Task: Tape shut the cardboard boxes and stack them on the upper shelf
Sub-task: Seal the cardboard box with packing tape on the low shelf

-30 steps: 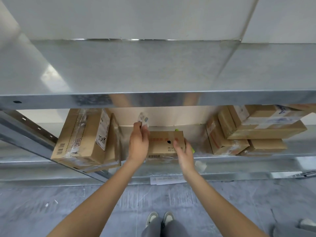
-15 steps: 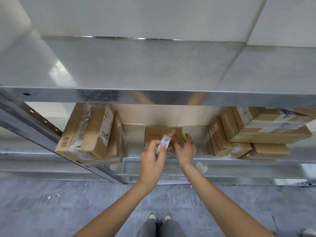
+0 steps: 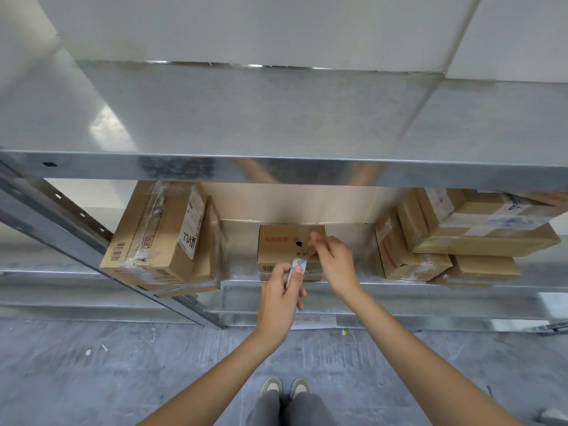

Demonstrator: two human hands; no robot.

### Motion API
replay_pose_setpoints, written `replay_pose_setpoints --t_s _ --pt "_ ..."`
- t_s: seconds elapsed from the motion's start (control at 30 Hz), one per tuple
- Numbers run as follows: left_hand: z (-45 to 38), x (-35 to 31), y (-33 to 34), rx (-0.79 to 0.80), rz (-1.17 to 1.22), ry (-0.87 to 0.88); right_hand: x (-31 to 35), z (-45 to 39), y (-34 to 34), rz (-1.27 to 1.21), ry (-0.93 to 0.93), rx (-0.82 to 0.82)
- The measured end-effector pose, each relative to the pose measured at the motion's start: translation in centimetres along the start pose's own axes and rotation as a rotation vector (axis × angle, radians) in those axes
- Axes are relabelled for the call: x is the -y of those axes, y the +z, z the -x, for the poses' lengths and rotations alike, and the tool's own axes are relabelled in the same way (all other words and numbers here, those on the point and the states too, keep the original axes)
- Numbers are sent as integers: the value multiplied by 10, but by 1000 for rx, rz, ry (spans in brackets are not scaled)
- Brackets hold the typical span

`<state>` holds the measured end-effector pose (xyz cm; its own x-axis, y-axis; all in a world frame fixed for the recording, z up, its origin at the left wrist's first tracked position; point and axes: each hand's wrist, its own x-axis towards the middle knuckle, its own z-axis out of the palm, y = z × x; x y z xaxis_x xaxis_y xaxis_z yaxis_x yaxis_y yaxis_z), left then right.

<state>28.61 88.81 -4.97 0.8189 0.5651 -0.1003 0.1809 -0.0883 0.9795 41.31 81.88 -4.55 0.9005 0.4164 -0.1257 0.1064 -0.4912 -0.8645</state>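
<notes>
A small cardboard box [image 3: 282, 247] with red print stands on the lower metal shelf [image 3: 368, 285], in the middle. In front of it my left hand [image 3: 281, 298] grips a clear tape roll [image 3: 297, 267] with a blue and white label. My right hand [image 3: 333, 262] is just to its right, fingers curled and pinching what looks like the tape's free end by the box's right front. The upper shelf [image 3: 276, 118] spreads bare and shiny above, its front rail crossing the view.
A large taped box [image 3: 159, 238] leans at the left of the lower shelf. Several flat boxes [image 3: 461, 238] are stacked at the right. A slanted metal upright [image 3: 76, 238] crosses the left side. Grey floor and my shoes [image 3: 285, 387] lie below.
My left hand came down from the top of the small box to its front, with the tape roll. My right hand drew in close beside it.
</notes>
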Motion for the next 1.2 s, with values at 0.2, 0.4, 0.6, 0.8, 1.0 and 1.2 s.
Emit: replay_pose_setpoints --t_s 0.2,0.4,0.6,0.8,1.0,1.2 --pt "3 -4 -1 -7 -10 43 4 -5 -13 31 90 209" --pt "-4 -10 -1 25 10 58 11 -14 -23 -130 194 290" --pt "-12 -15 4 25 46 32 19 -21 -19 -250 186 231" --pt "-17 -20 6 21 47 30 22 -34 -22 -248 338 369" --pt "-17 -26 1 77 147 4 26 -42 -30 -175 327 409" --pt "-12 -29 0 123 210 -38 34 -38 -22 -99 156 301"
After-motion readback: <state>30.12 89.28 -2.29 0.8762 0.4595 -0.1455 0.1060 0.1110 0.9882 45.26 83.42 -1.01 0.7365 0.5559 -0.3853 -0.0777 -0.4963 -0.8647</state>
